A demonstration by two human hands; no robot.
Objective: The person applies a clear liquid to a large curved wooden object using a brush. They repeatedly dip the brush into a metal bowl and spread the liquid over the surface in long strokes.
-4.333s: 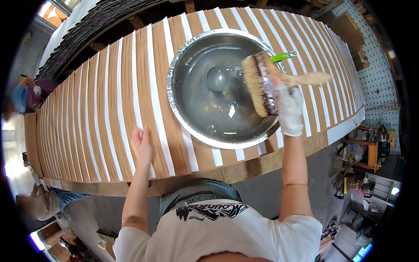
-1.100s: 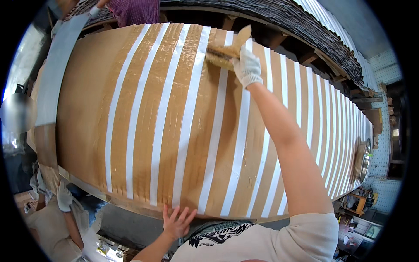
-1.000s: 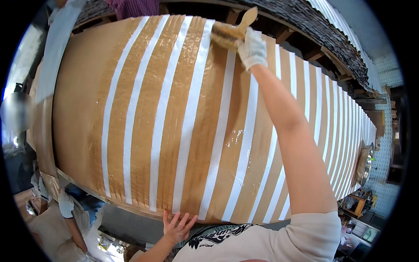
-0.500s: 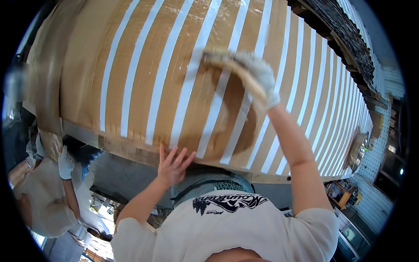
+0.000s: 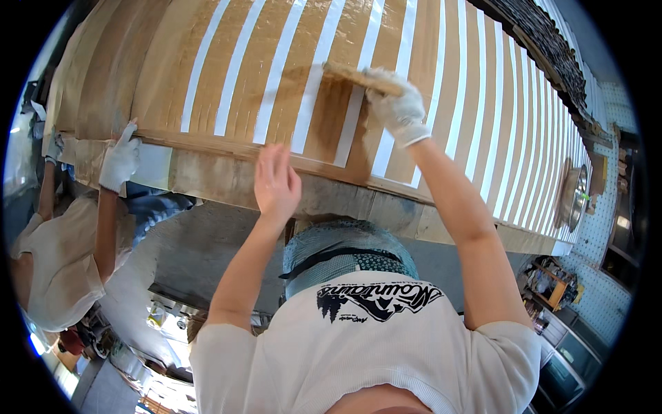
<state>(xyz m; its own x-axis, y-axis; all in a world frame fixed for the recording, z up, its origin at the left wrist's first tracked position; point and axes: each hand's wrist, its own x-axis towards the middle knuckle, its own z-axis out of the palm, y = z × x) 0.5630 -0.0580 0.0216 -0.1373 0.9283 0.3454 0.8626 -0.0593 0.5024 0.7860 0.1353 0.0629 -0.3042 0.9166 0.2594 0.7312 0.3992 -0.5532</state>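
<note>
A long brown sheet [image 5: 289, 96] with white stripes lies over the worktop, glossy in places. My right hand [image 5: 400, 107], in a white glove, is closed around a flat tan tool [image 5: 363, 77] like a wide brush, tilted low over the stripes. Its working edge is turned away, so whether it touches the sheet I cannot tell. A dark patch or shadow shows just below it. My bare left hand [image 5: 277, 183] is at the near edge of the worktop, fingers extended and holding nothing.
At the left a co-worker's gloved hand [image 5: 121, 160] rests at the worktop's near edge. A round metal bowl [image 5: 574, 196] stands at the far right end. Dark stacked strips [image 5: 545, 52] line the back right edge. Cluttered shelves [image 5: 552, 283] are at the lower right.
My left hand has come away from its flat rest on the edge, fingers now closer together. The tool's angle has changed in my right hand. The co-worker's hands have moved to the worktop edge.
</note>
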